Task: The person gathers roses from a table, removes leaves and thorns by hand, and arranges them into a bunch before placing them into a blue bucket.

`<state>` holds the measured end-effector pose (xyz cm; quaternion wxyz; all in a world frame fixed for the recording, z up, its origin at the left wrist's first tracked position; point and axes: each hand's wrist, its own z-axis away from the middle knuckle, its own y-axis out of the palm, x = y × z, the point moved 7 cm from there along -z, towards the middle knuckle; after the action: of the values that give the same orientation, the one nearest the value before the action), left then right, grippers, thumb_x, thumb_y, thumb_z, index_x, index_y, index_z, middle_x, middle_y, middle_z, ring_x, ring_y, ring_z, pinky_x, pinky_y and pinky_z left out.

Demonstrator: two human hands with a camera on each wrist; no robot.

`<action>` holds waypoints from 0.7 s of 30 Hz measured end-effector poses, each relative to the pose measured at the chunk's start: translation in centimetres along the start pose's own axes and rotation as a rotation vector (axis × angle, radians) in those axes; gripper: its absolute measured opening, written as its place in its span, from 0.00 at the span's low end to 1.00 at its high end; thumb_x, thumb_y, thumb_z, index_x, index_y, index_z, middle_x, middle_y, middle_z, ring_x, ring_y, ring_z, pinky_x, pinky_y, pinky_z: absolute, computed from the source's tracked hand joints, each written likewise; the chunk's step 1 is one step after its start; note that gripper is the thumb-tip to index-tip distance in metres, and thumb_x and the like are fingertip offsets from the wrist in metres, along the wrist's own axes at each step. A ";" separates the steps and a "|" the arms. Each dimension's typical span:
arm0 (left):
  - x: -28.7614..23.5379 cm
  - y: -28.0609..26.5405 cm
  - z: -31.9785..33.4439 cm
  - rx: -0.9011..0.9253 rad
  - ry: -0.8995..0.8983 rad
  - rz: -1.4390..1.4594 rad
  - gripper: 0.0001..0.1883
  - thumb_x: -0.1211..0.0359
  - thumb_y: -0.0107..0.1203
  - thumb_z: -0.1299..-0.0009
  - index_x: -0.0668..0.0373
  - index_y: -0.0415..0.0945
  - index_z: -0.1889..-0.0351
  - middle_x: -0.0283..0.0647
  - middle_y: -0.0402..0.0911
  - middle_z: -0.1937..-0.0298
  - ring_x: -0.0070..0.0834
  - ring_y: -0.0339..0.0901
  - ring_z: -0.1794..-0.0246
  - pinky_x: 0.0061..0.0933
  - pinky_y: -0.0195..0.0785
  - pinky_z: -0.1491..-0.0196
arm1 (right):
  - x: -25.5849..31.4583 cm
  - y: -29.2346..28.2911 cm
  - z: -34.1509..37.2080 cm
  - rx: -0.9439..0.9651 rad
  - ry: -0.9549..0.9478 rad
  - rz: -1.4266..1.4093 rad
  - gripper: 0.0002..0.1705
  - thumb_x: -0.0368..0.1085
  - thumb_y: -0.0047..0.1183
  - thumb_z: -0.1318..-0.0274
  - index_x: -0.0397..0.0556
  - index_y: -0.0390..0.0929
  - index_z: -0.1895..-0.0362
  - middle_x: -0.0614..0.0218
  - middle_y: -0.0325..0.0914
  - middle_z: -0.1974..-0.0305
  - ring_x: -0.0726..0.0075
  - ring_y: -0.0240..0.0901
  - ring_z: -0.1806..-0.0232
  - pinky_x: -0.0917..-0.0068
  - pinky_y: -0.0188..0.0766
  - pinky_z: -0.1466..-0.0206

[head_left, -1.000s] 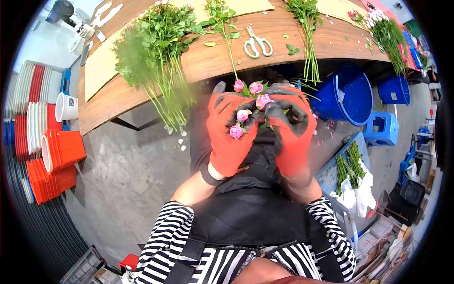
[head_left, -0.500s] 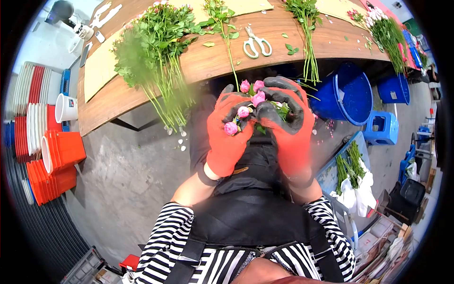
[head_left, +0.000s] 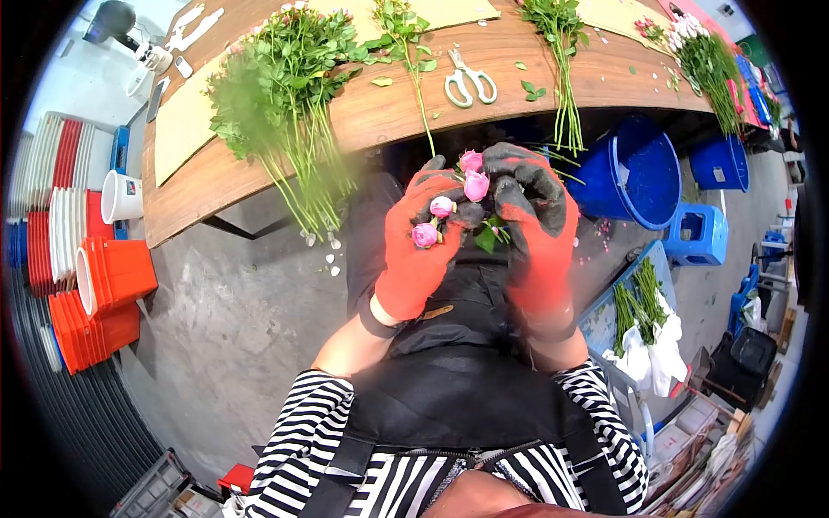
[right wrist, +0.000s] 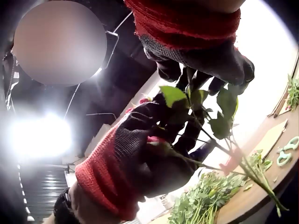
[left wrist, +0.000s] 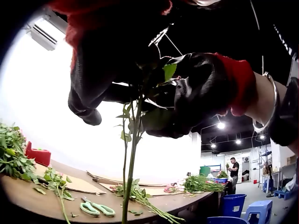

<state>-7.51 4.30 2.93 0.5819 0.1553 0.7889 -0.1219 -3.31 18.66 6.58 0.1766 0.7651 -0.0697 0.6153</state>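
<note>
Pink roses [head_left: 476,186] nestled in my left hand [head_left: 402,223], its grip curled around them, off the near edge of the counter [head_left: 371,112]; whether my right hand [head_left: 544,229] pinched anything, I couldn't tell. I judged them light, easily bruised, the stiffer stem [left wrist: 131,158] safer to hold.

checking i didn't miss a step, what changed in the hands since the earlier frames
The right hand has drawn its thumb back from the left hand, opening a gap where green leaves show. Four pink roses show clearly now, against five earlier. The left hand still holds the roses; the scissors on the table stayed put.
</note>
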 end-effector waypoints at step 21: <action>0.3 0.3 -0.2 0.041 -0.008 0.104 0.21 0.82 0.50 0.49 0.68 0.77 0.55 0.47 0.78 0.54 0.42 0.72 0.48 0.39 0.59 0.38 | 1.4 0.4 0.2 0.052 -0.077 0.257 0.21 0.24 0.56 0.62 0.39 0.80 0.56 0.59 0.75 0.49 0.62 0.69 0.42 0.69 0.65 0.41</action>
<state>-7.63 4.70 2.68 0.5873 0.2075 0.7747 -0.1085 -2.96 18.42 7.96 0.0735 0.7773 -0.1579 0.6046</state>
